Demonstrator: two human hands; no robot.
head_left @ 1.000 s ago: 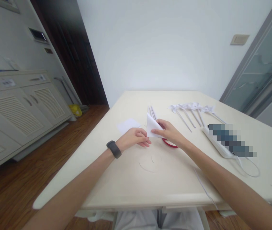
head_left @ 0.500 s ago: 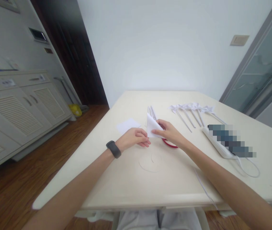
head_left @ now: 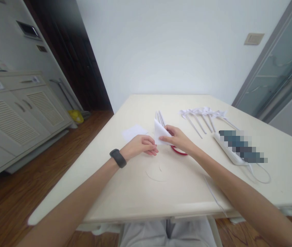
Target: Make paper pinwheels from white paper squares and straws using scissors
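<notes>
A folded white sheet of paper stands over the middle of the table, pinched between the thumb and fingers of my right hand. My left hand is beside the paper's lower left corner, its fingers loosely bent and apart, with no clear grip on the sheet. Flat on the table behind my left hand lies another white paper. Red-handled scissors lie under my right hand, mostly hidden by it. Several thin white sticks rest just behind the folded paper.
Several white paper flowers on stems lie at the back right. Nearer on the right is a white power strip with a cable and a blurred-out dark item on it. Thin wire bits and a white cord lie near the front edge.
The whole view has shifted slightly, so everything sits a little further left and up. My hands keep nearly the same pose around the folded paper.
</notes>
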